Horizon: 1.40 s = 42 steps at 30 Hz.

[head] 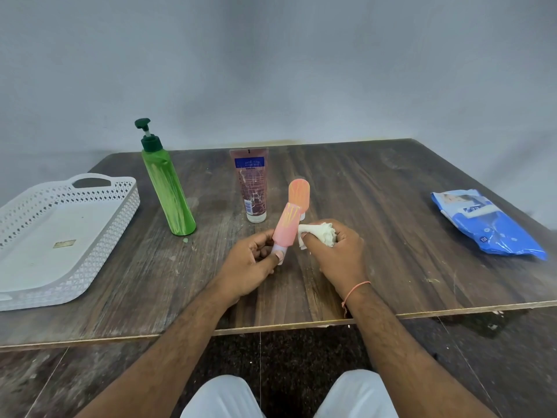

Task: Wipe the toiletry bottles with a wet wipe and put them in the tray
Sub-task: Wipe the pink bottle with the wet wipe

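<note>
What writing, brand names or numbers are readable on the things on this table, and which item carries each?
"Vaseline", faint, below the blue band: brown tube standing cap down.
Other print on the brown tube: too small and blurred to read.
Blue wipes pack: white lettering on its flap and a small round mark near the front edge, both too blurred to read.
Green pump bottle, two pink tubes, white tray: no readable text.

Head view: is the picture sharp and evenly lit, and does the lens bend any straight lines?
Head view: the light is soft and even, with only faint shadows beside the green pump bottle and the tube; the wide lens bows the near edge of the table and tilts the green pump bottle; the small print on the tube is too blurred to read; the wipes pack shows slight glare.
</note>
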Motion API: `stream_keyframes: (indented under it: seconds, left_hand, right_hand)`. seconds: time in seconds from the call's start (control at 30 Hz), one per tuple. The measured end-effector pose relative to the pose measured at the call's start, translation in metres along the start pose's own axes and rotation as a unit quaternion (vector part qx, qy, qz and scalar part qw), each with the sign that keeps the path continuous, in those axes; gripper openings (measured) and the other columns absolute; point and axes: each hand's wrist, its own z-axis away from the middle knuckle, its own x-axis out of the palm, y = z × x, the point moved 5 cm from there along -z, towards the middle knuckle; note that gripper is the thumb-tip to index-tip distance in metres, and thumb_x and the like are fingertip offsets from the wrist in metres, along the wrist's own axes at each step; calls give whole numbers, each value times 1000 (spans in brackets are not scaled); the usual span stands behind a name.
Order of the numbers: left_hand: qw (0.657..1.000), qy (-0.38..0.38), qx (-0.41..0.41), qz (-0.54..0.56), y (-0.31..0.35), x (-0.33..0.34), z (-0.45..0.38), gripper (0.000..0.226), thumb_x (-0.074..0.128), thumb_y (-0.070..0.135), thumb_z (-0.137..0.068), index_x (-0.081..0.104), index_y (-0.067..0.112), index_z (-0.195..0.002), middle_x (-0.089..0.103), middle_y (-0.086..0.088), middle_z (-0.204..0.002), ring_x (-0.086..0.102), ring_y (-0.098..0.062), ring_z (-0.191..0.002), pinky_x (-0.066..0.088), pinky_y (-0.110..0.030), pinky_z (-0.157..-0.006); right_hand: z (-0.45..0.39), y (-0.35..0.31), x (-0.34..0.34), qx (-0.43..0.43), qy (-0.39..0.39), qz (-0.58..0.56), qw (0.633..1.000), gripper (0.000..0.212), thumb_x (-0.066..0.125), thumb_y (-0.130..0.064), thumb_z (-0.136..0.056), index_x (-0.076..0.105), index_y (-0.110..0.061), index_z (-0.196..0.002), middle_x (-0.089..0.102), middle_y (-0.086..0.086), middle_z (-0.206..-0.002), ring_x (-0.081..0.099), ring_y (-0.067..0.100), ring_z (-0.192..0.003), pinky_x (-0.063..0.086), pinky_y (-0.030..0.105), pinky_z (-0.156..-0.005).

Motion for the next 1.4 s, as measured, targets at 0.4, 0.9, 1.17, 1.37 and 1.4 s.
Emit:
stream_keyframes:
  seconds: [0.4, 0.9, 1.17, 1.37, 1.4]
  left_hand:
    - [1000, -13, 6, -21, 2, 2, -1, 46, 65, 4, -101, 65, 28, -140, 75, 8, -86, 64, -8, -78, 53, -26, -69]
    - [998, -23, 8, -57, 4, 2, 1, 51, 65, 5, -102, 59, 23, -149, 72, 23, -83, 64, 5, -80, 47, -16, -71]
    - [998, -8, 13, -66, 2, 0, 0, 51, 67, 3, -99, 62, 24, -146, 73, 23, -86, 63, 6, -79, 45, -15, -73]
    - [996, -2, 33, -79, 6, -1, 2, 51, 69, 1, -97, 66, 25, -143, 79, 10, -103, 67, 1, -90, 50, -18, -82]
    - [996, 0, 38, -83, 6, -1, 2, 51, 69, 2, -97, 67, 25, -142, 79, 4, -108, 68, -4, -93, 51, -19, -84]
  right_hand:
    - [1, -9, -2, -23, 8, -36, 999, 19, 87, -14, -87, 80, -31, -90, 78, -15, -86, 73, 10, -81, 60, 30, -73]
    - [1, -5, -7, 0, 40, -39, 998, 14, 86, -17, -87, 78, -29, -87, 77, -11, -82, 70, 8, -76, 58, 32, -68]
    - [1, -6, -9, -5, 55, -38, 998, 13, 88, -18, -85, 79, -28, -88, 78, -12, -82, 71, 6, -76, 55, 24, -66]
    - [2, -5, -9, -14, 46, -41, 998, 12, 88, -19, -86, 80, -27, -89, 79, -10, -85, 74, 11, -80, 58, 26, -68]
    - [2, -4, -9, -8, 52, -37, 998, 12, 88, -19, -86, 80, -26, -89, 78, -10, -84, 73, 10, -78, 56, 25, -67]
